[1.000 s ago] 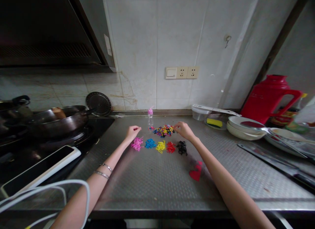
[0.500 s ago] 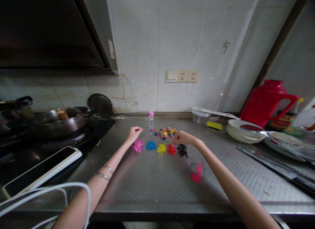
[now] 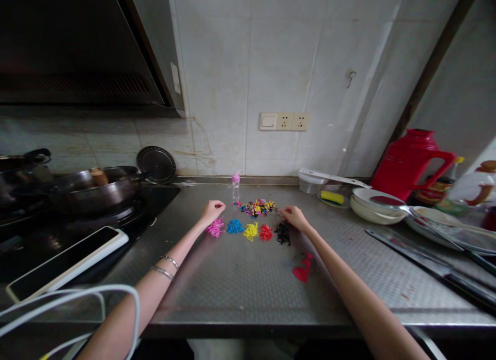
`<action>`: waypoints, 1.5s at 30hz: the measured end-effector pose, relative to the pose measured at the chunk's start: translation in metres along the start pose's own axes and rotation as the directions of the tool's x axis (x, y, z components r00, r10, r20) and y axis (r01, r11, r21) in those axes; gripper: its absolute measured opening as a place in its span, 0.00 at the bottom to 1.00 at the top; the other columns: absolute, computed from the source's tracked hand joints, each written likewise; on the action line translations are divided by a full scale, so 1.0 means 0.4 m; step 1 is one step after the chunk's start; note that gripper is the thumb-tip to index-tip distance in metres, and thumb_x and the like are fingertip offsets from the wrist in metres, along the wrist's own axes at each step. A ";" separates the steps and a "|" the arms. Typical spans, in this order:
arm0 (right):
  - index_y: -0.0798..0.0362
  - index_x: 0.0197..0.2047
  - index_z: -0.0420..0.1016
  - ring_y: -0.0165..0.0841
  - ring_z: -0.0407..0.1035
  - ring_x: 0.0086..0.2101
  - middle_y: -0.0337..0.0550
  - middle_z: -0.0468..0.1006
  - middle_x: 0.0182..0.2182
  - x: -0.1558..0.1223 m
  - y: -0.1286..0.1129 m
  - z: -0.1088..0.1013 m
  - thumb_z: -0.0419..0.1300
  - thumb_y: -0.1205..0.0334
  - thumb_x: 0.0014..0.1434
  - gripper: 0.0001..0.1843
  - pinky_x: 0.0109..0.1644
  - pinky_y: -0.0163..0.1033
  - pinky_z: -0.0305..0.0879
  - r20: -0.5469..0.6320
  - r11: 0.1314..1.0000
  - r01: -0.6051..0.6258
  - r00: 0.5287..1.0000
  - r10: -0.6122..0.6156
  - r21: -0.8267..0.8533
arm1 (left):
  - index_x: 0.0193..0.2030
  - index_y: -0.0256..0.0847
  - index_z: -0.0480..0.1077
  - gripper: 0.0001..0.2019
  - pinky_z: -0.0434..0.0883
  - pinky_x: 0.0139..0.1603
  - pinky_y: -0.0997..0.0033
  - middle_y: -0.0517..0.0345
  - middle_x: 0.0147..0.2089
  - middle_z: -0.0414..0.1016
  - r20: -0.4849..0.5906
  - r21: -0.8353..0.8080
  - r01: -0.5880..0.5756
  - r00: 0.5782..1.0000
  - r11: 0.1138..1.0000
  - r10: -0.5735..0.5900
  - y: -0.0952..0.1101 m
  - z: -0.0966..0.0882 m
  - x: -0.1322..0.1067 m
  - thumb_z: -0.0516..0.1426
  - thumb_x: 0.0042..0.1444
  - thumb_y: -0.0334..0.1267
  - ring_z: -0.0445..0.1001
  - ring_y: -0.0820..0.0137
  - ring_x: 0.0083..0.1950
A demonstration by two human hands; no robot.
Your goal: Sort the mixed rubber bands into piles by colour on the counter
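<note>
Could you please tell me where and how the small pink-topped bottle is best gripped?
Probably around the clear body of the pink-topped bottle, from the left with the left hand: it stands upright and slim, while the mixed-colour pile lies toward its front right.

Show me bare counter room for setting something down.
Free: front counter, between the left forearm and the red piece, nearer than the blue pile and yellow pile. Crowded: around the mixed pile, between left hand and right hand, and by the bowls.

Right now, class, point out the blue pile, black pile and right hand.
Blue pile (image 3: 234, 226), head view: its middle.
Black pile (image 3: 283, 233), head view: its middle.
Right hand (image 3: 294, 217), head view: back of the hand.
</note>
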State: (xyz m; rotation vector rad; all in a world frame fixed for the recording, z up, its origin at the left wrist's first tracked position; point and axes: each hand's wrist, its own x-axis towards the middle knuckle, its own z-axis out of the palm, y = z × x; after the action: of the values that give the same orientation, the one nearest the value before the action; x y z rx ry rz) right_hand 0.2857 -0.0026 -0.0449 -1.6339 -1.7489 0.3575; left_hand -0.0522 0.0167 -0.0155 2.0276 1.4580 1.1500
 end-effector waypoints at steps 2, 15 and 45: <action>0.56 0.18 0.67 0.27 0.60 0.19 0.40 0.68 0.14 -0.002 0.010 0.008 0.50 0.47 0.49 0.21 0.25 0.31 0.53 -0.056 1.000 -0.002 0.998 0.002 -0.006 | 0.29 0.34 0.73 0.09 0.66 0.37 0.72 0.52 0.31 0.76 0.008 0.028 0.003 1.000 1.000 -0.003 0.000 0.000 -0.002 0.54 0.45 0.36 0.72 0.69 0.34; 0.57 0.20 0.70 0.29 0.63 0.21 0.42 0.70 0.17 -0.012 0.025 0.009 0.49 0.50 0.47 0.20 0.26 0.31 0.53 -0.147 1.000 0.020 0.989 -0.023 -0.023 | 0.33 0.35 0.73 0.09 0.64 0.31 0.76 0.54 0.31 0.75 0.267 -0.184 -0.020 0.961 0.983 0.069 0.128 0.007 -0.039 0.55 0.45 0.35 0.69 0.74 0.30; 0.56 0.21 0.71 0.31 0.64 0.23 0.42 0.71 0.18 -0.012 0.025 0.012 0.50 0.51 0.46 0.18 0.26 0.31 0.53 -0.119 0.999 0.005 0.993 -0.010 -0.036 | 0.24 0.36 0.63 0.13 0.56 0.18 0.80 0.62 0.18 0.59 -0.238 -0.918 -0.097 0.911 0.384 -0.336 0.037 -0.166 0.110 0.45 0.54 0.40 0.54 0.81 0.17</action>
State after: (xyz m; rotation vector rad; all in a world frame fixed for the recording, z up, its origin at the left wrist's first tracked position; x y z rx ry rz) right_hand 0.2900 -0.0042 -0.0562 -1.6392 -1.6808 0.2217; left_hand -0.0909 0.0414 0.0511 0.8725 0.6986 1.8173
